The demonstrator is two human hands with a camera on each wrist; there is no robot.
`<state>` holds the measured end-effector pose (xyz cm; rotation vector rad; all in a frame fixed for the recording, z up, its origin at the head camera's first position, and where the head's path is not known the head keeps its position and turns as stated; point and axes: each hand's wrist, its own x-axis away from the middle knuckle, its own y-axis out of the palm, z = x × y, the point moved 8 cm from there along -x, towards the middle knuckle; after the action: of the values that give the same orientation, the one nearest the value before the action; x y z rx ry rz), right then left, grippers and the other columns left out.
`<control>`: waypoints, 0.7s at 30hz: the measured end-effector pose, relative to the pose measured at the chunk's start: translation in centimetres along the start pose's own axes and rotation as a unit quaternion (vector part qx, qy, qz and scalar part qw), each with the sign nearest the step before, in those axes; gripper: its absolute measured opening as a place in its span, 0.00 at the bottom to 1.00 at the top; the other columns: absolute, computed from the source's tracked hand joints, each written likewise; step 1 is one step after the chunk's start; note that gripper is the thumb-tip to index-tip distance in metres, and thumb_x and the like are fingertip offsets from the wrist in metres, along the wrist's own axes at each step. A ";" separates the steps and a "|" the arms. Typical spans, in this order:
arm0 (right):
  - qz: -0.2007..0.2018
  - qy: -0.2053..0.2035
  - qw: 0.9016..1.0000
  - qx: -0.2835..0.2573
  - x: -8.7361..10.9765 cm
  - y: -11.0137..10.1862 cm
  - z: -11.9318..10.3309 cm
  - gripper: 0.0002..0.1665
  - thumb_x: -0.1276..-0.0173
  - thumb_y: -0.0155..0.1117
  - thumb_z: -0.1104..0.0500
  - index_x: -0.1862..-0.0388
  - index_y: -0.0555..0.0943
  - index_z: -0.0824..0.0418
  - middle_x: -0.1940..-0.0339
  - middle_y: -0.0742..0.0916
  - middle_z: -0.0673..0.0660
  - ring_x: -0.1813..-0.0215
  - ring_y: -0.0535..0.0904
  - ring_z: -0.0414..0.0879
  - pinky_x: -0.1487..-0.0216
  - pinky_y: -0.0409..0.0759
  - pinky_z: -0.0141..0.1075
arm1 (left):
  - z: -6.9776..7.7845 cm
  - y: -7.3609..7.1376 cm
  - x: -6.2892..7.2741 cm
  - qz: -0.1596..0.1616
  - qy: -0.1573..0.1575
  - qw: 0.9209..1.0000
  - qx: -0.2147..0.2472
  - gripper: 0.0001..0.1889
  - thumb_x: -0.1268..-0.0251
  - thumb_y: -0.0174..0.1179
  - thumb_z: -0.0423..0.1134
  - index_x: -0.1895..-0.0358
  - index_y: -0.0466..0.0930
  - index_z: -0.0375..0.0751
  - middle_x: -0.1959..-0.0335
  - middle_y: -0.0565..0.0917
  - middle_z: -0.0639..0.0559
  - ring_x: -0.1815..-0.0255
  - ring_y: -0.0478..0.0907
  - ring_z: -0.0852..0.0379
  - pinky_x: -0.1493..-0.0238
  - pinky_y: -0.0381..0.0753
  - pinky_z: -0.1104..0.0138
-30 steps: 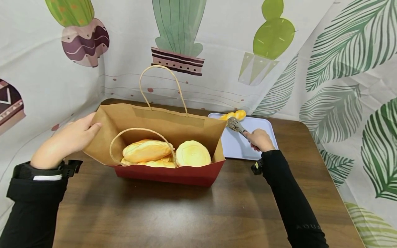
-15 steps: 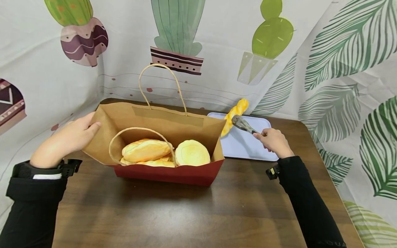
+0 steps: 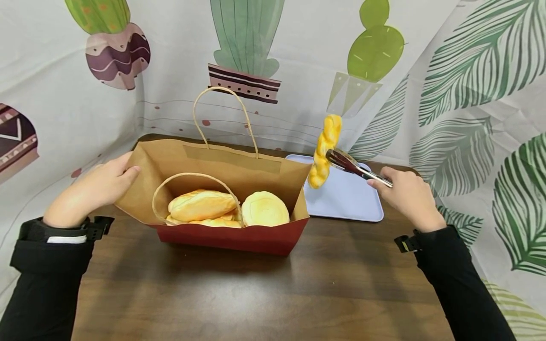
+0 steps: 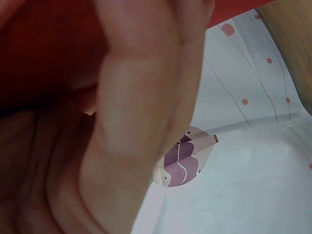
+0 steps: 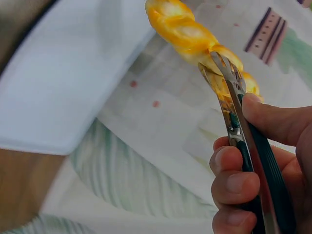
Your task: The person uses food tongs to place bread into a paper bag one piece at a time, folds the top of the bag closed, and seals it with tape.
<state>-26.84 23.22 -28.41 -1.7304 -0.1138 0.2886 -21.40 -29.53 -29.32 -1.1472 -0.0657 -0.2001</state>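
Observation:
My right hand (image 3: 407, 195) grips a pair of tongs (image 3: 347, 163), thumb on one side and fingers curled round the other in the right wrist view. The tongs' tips pinch a twisted yellow bread (image 3: 326, 150), held upright above the pale tray (image 3: 345, 199) and apart from it. My left hand (image 3: 100, 187) holds the left side of a red paper bag (image 3: 230, 240) by its rim; in the left wrist view the fingers (image 4: 141, 97) lie against its red outside. Inside the open bag are a long bread (image 3: 204, 206), a round bread (image 3: 265, 209) and more bread partly hidden below.
Two twisted-cord handles stand up from the bag, the rear handle (image 3: 223, 88) rising highest. The tray is just right of the bag on the brown wooden table (image 3: 239, 293). A white cloth (image 3: 307, 57) printed with cacti and leaves hangs close behind the table.
The tongs have lifted the twisted bread off the tray and turned it from lying flat to upright. My right hand moved right and toward me. My left hand stayed on the bag.

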 end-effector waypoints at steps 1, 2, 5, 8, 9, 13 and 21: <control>0.011 -0.004 1.000 0.007 0.3 -0.7 -0.2 0.21 0.32 0.56 0.40 0.72 0.73 0.55 0.85 0.70 0.53 0.81 0.67 0.51 0.86 0.58 0.39 | -0.1 0.0 -0.1 0.002 0.001 1.000 0.000 0.23 0.25 0.34 0.39 0.34 0.52 0.25 0.41 0.63 0.18 0.39 0.58 0.20 0.42 0.57 0.34; 0.021 -0.007 1.000 0.014 0.7 -1.3 -0.5 0.21 0.32 0.56 0.40 0.71 0.73 0.55 0.86 0.69 0.52 0.82 0.67 0.51 0.87 0.58 0.39 | -0.1 0.0 -0.1 0.005 0.003 1.000 0.001 0.23 0.25 0.34 0.39 0.35 0.52 0.25 0.41 0.63 0.18 0.40 0.59 0.20 0.42 0.58 0.35; 0.051 -0.017 0.998 0.041 2.0 -3.2 -1.4 0.19 0.32 0.57 0.41 0.66 0.73 0.56 0.89 0.67 0.52 0.85 0.65 0.50 0.88 0.56 0.39 | -0.2 0.0 -0.2 0.009 0.006 1.000 0.001 0.23 0.25 0.35 0.39 0.36 0.54 0.24 0.42 0.64 0.18 0.41 0.60 0.20 0.43 0.59 0.35; 0.121 -0.058 0.988 0.076 3.4 -5.2 -3.0 0.20 0.33 0.58 0.41 0.67 0.73 0.57 0.92 0.63 0.51 0.89 0.60 0.48 0.90 0.52 0.38 | -0.2 0.1 -0.2 0.011 0.006 1.000 0.001 0.23 0.25 0.34 0.39 0.37 0.55 0.24 0.42 0.64 0.18 0.41 0.60 0.20 0.43 0.59 0.35; 0.153 -0.080 0.981 0.089 3.9 -5.9 -3.7 0.21 0.32 0.56 0.40 0.69 0.72 0.57 0.92 0.62 0.50 0.90 0.58 0.47 0.90 0.51 0.37 | -0.2 0.0 -0.2 0.010 0.006 1.000 0.001 0.23 0.25 0.34 0.39 0.37 0.55 0.24 0.42 0.64 0.18 0.41 0.60 0.20 0.43 0.59 0.35; 0.259 -0.160 0.944 0.130 6.0 -8.5 -6.7 0.29 0.27 0.41 0.36 0.74 0.67 0.59 0.90 0.58 0.48 0.91 0.50 0.44 0.90 0.45 0.35 | -0.2 0.1 -0.1 0.007 0.005 1.000 0.001 0.22 0.25 0.34 0.39 0.37 0.54 0.25 0.42 0.64 0.19 0.41 0.60 0.20 0.43 0.59 0.35; 0.313 -0.212 0.913 0.156 8.6 -12.0 -11.5 0.26 0.25 0.40 0.45 0.80 0.63 0.59 0.88 0.60 0.48 0.90 0.51 0.43 0.88 0.44 0.34 | -0.3 0.1 -0.1 0.006 0.007 1.000 0.007 0.22 0.25 0.34 0.39 0.36 0.54 0.26 0.42 0.65 0.20 0.41 0.60 0.20 0.43 0.59 0.35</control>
<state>-14.58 16.43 -16.02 -1.3199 0.1718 1.0983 -21.54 -29.73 -29.56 -1.1313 -0.0478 -0.1956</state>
